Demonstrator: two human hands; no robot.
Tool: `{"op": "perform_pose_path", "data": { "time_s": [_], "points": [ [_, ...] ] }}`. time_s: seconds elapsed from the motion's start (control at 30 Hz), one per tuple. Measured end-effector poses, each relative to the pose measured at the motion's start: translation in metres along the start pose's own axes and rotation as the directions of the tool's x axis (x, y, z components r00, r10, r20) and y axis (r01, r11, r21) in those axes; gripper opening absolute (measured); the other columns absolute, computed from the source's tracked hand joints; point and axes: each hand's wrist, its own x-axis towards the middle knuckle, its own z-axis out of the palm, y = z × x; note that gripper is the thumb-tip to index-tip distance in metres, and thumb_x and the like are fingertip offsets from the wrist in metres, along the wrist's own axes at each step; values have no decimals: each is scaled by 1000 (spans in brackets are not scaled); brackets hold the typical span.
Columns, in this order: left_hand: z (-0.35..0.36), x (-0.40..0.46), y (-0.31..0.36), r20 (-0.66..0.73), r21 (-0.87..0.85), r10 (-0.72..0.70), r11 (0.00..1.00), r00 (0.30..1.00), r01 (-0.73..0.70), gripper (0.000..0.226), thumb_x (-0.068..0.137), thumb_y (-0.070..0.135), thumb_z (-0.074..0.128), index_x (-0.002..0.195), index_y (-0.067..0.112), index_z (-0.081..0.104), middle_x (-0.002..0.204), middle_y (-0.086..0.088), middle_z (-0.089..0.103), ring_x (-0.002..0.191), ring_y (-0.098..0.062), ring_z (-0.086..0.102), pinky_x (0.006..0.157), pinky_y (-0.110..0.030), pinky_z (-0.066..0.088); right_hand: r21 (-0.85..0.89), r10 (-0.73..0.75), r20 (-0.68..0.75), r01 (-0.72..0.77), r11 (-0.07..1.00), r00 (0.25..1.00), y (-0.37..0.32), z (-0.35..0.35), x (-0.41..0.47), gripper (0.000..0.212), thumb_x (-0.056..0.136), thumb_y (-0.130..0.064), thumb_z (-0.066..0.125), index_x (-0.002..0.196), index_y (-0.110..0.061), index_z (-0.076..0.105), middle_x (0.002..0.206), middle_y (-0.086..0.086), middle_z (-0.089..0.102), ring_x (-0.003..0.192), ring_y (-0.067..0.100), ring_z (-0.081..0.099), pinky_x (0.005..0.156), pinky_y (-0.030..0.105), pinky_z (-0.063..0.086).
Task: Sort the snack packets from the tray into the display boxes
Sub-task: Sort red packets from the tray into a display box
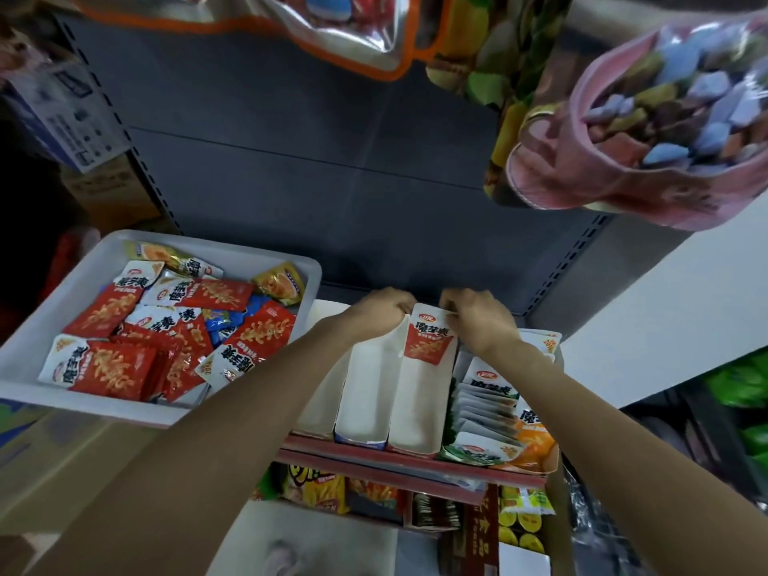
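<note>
A white tray (33,338) at the left holds several red, white, blue and gold snack packets (120,363). On the shelf stand narrow white display boxes (361,392). A red-and-white packet (430,336) stands upright at the back of the third box (419,409). My left hand (376,311) pinches its top left corner and my right hand (478,318) pinches its top right edge. The box to the right (486,405) holds a row of green and orange packets.
Large bags of sweets (648,130) hang overhead at the right, and an orange-edged bag (332,27) hangs at the top. The grey shelf back panel (311,180) rises behind the boxes. Lower shelves (374,492) hold more snacks. A white wall stands to the right.
</note>
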Motion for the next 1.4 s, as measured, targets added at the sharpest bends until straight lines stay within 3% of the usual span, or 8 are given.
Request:
{"op": "perform_pose_path", "data": {
  "time_s": [0.2, 0.37, 0.53, 0.67, 0.87, 1.1, 1.23, 1.4],
  "points": [
    [1, -6, 2, -63, -55, -16, 998, 998, 12, 33, 91, 1, 41, 114, 11, 61, 117, -3, 64, 106, -15, 57, 87, -22, 42, -66, -36, -12, 35, 997, 999, -6, -3, 1, 18, 91, -10, 46, 105, -17, 56, 113, 8, 57, 99, 29, 55, 71, 31, 37],
    [-1, -27, -1, -316, -133, 31, 988, 948, -76, 26, 93, 8, 48, 116, 9, 61, 113, -3, 66, 104, -15, 60, 87, -18, 43, 61, -72, -115, 80, 995, 991, -11, -10, -12, 30, 89, -17, 56, 119, -17, 55, 124, 7, 50, 115, 26, 48, 87, 33, 42],
    [-13, -77, -19, -532, -204, 30, 965, 846, -163, 23, 89, 2, 51, 108, 7, 63, 98, -2, 67, 92, -11, 61, 78, -7, 43, 272, -206, -160, 244, 931, 965, -63, -3, -28, 30, 87, -13, 59, 117, -14, 58, 110, 4, 59, 102, 21, 56, 84, 32, 46],
    [-27, -116, -61, -625, -277, -111, 957, 773, -87, 18, 89, 1, 54, 98, 15, 62, 95, -1, 64, 92, -18, 62, 81, -22, 48, 336, -348, -78, 353, 873, 934, -126, 18, -30, 28, 90, -14, 56, 118, -14, 58, 108, 3, 60, 99, 18, 58, 86, 30, 46],
    [-66, -158, -154, -562, -245, -366, 930, 742, 274, 21, 92, 11, 53, 108, 3, 64, 106, -12, 66, 101, -29, 61, 87, -33, 47, 333, -361, 32, 330, 883, 932, -213, 74, -5, 42, 88, -13, 58, 129, -11, 48, 125, 14, 54, 114, 28, 52, 94, 36, 44],
    [-110, -166, -222, -332, 147, -281, 927, 900, 344, 64, 85, 36, 64, 141, 23, 36, 144, -5, 39, 134, -25, 34, 106, -37, 34, -38, -233, 364, 265, 964, 902, -263, 117, 17, 88, 85, 4, 58, 150, -31, 10, 158, 4, 4, 143, 30, 16, 109, 41, 34],
    [-118, -161, -246, -206, 343, -259, 884, 944, 317, 80, 79, 49, 66, 145, 31, 26, 154, 0, 20, 142, -25, 16, 114, -50, 21, -245, -254, 281, 325, 914, 926, -269, 124, 16, 84, 80, 4, 61, 146, -32, 23, 152, 8, 15, 138, 28, 25, 103, 42, 42],
    [-122, -162, -255, -226, 267, -235, 919, 945, 292, 70, 83, 45, 63, 144, 26, 33, 152, 0, 26, 140, -23, 24, 113, -50, 24, -318, -363, 106, 377, 870, 926, -267, 123, 16, 65, 82, -2, 58, 139, -21, 33, 139, 10, 30, 129, 27, 32, 104, 41, 33]
  ]
}}
